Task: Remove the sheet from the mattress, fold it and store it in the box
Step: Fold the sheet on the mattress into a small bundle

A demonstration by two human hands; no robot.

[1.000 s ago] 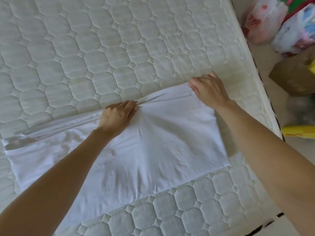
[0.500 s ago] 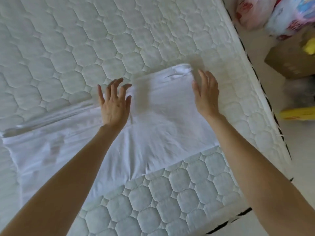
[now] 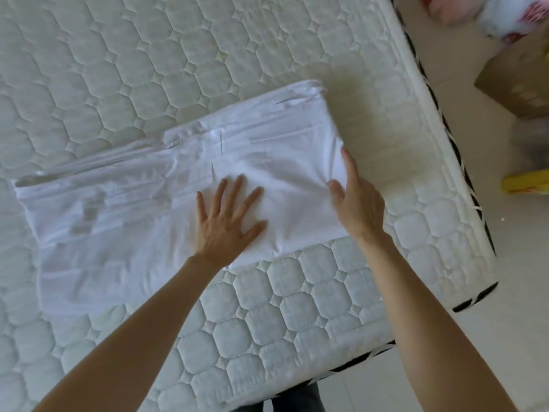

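The folded white sheet (image 3: 190, 203) lies on the bare quilted mattress (image 3: 297, 307), toward its right side and well in from the near edge. A second ago both hands were pinching the sheet's far edge, the left at the middle and the right at the right corner. Half a second ago they had let go and hung open above it. Now the left hand (image 3: 225, 224) lies flat with fingers spread on the right half of the cloth, pressing it down, and the right hand (image 3: 356, 203) rests open against the sheet's right edge, thumb on the fabric and fingers along the border; neither is clamped on anything. The view has also drifted, so more of the mattress's near right corner shows.

I judge that one fold has just been laid and is being smoothed. The sheet is off the mattress, but it is still a long strip running left, so more folds are probably needed before storing.

A brown cardboard box (image 3: 517, 84) stands on the floor at the far right, beside blurred bags (image 3: 487, 16) and a yellow object (image 3: 525, 182). Printing shows on the box and bags, but none is readable.
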